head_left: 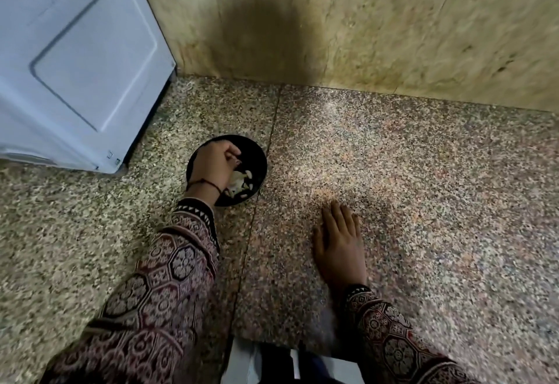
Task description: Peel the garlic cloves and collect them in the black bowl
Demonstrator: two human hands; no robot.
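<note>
Garlic cloves [242,182] lie in the bowl [259,156] toward the worktop's [393,172] back-left. Left hand [213,169] curls over them, grip contents unclear; right hand [340,244] rests flat. Peeling seems early or ongoing.

**Left hand curled, right hand laid flat**

The left hand [213,169] is stretched forward, its back turned up and its fingers [233,153] curled down and bunched together. Whether anything is pinched under the fingertips cannot be told. A dark thread [202,184] is tied round the left wrist, and the forearm behind it is covered by a patterned sleeve [169,277]. The right hand [341,244] is laid palm down, well to the right of the left fingers and nearer the body. Its fingers are held straight and pointed forward, with the thumb spread to the left. The right forearm is sleeved alike.
</note>
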